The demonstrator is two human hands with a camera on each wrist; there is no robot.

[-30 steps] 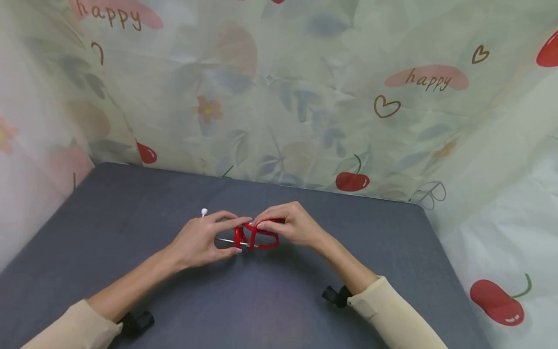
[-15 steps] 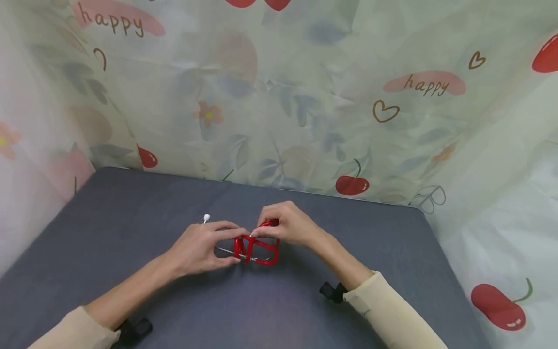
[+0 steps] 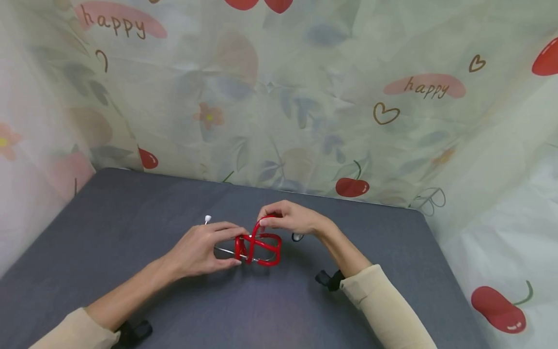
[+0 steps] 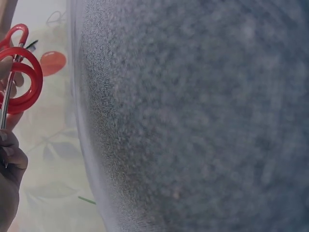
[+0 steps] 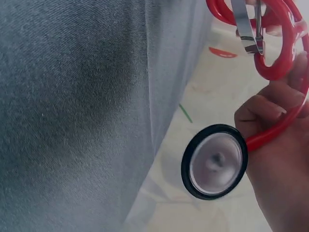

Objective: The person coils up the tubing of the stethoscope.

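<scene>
A stethoscope of glossy red tubing and silvery metal [image 3: 267,262] is held between both hands at the middle of the scene, seemingly raised over the dark grey cloth-covered table [image 3: 279,310]. On the left, the left hand [image 3: 196,252] grips it, fingers towards the far side and thumb on the near side, probably so that the thin metal ear tube [image 3: 224,250] and the red loops sit firmly together. A small white ear tip [image 3: 208,219] sticks out beyond that hand on its far side. On the right, the right hand [image 3: 293,216] has its fingers curled round a free length of tubing, perhaps to hold it apart from the loops and under control. The round chestpiece with a black rim [image 5: 215,162] sits just beside that hand; it is likely the heavier end, which may be why the grip lies near it
</scene>
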